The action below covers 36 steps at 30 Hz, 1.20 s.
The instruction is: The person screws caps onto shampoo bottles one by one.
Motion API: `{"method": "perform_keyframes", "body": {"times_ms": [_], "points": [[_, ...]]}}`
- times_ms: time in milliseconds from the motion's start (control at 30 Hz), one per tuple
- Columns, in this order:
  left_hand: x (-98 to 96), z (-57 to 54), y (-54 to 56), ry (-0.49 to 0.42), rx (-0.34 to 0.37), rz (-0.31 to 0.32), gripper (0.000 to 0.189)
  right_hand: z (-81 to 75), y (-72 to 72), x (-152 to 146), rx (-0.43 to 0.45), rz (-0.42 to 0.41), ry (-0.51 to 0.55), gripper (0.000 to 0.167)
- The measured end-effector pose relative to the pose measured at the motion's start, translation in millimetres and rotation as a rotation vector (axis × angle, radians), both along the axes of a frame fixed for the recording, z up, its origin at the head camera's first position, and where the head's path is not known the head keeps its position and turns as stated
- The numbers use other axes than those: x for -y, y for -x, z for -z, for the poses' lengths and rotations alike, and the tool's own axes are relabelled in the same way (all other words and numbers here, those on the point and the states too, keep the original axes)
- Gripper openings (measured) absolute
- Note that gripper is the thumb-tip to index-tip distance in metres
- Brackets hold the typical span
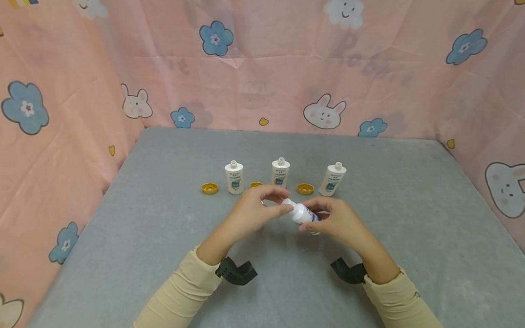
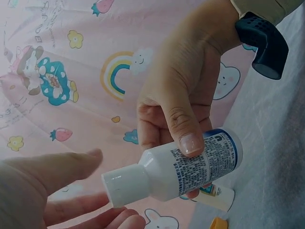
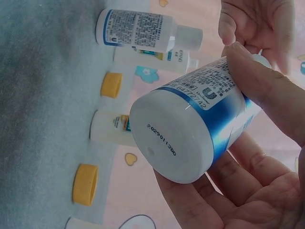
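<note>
My right hand (image 1: 335, 220) grips a white bottle (image 1: 305, 214) with a blue band and printed label, tilted so its white cap (image 2: 126, 183) points toward my left hand (image 1: 255, 211). In the right wrist view its flat base (image 3: 171, 136) faces the camera, with a printed code. The fingers of my left hand reach under and beside the cap; its thumb (image 2: 78, 167) stands apart from the cap in the left wrist view. Another capped bottle with a blue band (image 3: 138, 31) stands upright on the table, mostly hidden behind my left hand in the head view.
On the grey table (image 1: 182, 236), three cream bottles without caps, left (image 1: 234, 178), middle (image 1: 281, 170) and right (image 1: 332, 179), stand in a row. Yellow caps (image 1: 209, 188) lie among them, one (image 1: 305, 188) near the right bottle. A pink patterned cloth (image 1: 258, 71) surrounds the table.
</note>
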<state>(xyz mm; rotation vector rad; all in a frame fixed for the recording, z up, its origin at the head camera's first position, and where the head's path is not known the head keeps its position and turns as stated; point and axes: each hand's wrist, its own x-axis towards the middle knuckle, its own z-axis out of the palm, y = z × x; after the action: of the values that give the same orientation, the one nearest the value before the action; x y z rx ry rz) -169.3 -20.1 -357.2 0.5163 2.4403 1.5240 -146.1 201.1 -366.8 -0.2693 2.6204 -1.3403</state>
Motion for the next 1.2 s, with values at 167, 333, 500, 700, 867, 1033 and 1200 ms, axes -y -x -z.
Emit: {"method": "perform_keyframes", "body": {"times_ms": [167,333,500,700,867,1033,1200], "points": [[-1.3,-0.4,-0.1,-0.008,0.014,-0.023,0.029,0.6,0.5,-0.1,0.002,0.005,0.005,0.040],[-2.9,0.8,-0.9,-0.001,-0.028,-0.009,0.021,0.8,0.6,-0.1,-0.002,0.001,0.004,0.040],[-3.2,0.4,-1.3,0.011,-0.072,0.023,0.021,0.7,0.4,-0.8,0.009,0.004,0.015,0.040],[-1.7,-1.2,-1.3,-0.032,-0.014,0.014,0.031,0.2,0.2,-1.2,0.016,0.012,0.023,0.040],[-1.4,0.3,0.2,-0.040,-0.004,-0.035,0.029,-0.3,0.3,-0.6,0.010,0.013,0.018,0.040],[-1.8,1.2,-0.4,-0.006,-0.026,-0.024,0.024,-0.9,0.0,-0.3,0.010,0.009,0.015,0.039],[-2.2,1.3,-0.9,0.005,-0.069,0.008,0.022,-0.6,0.4,-0.5,0.013,0.009,0.019,0.039]]}}
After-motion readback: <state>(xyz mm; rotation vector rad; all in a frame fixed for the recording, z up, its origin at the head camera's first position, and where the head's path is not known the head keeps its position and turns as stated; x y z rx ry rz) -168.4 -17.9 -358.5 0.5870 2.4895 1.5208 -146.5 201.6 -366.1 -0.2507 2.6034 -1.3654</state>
